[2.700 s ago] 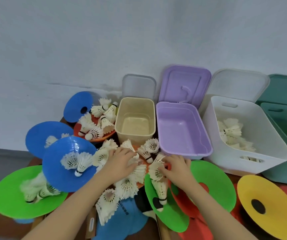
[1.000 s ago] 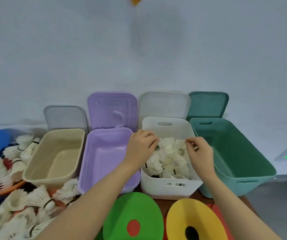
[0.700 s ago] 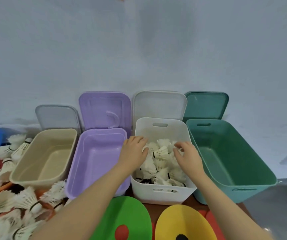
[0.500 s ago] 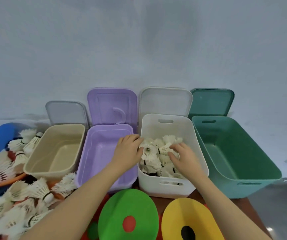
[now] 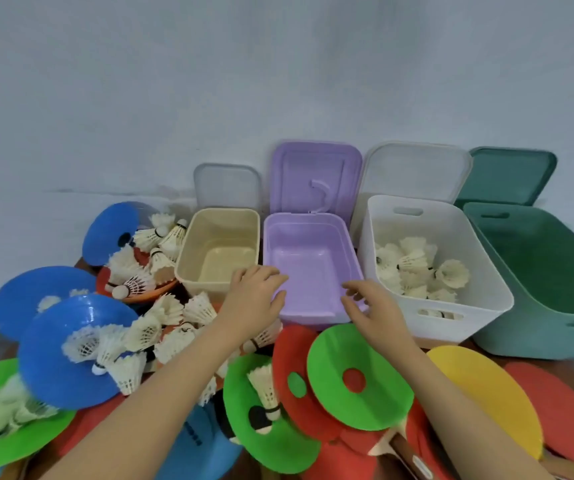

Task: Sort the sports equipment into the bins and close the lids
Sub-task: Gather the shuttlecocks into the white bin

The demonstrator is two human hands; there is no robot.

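Bins: four are counted in a row along the wall, a cream bin (image 5: 218, 249), a purple bin (image 5: 308, 268), a white bin (image 5: 434, 268) and a green bin (image 5: 541, 282).
Lids: four are seen, all open and stood up behind their bins, a clear grey lid (image 5: 227, 186), a purple lid (image 5: 316, 180), a white lid (image 5: 415, 171) and a green lid (image 5: 510, 176).
Shuttlecocks in the white bin (image 5: 413, 268): a small heap is seen on its floor; the exact number cannot be told.
Loose shuttlecocks (image 5: 161, 323): many are spread on the left over the discs, too many and too overlapped to be counted.
Blue discs: three are seen at the left, one at the wall (image 5: 112, 230), one at the far left (image 5: 32, 296) and one in front (image 5: 60, 351).
Green discs: three are counted, at the bottom left (image 5: 8, 441), in the middle (image 5: 268, 434) and under the right arm (image 5: 358, 375).
Yellow disc (image 5: 486, 393): one, on the right.
Red discs (image 5: 292, 368): several are overlapped; the number cannot be told.
Left hand (image 5: 256, 297): it is held over the near edge between the cream and purple bins, fingers relaxed, nothing is gripped.
Right hand (image 5: 370, 306): it is held at the near right corner of the purple bin, fingers spread loosely, nothing is gripped.
Table (image 5: 448, 342): only a brown strip is visible under the bins.
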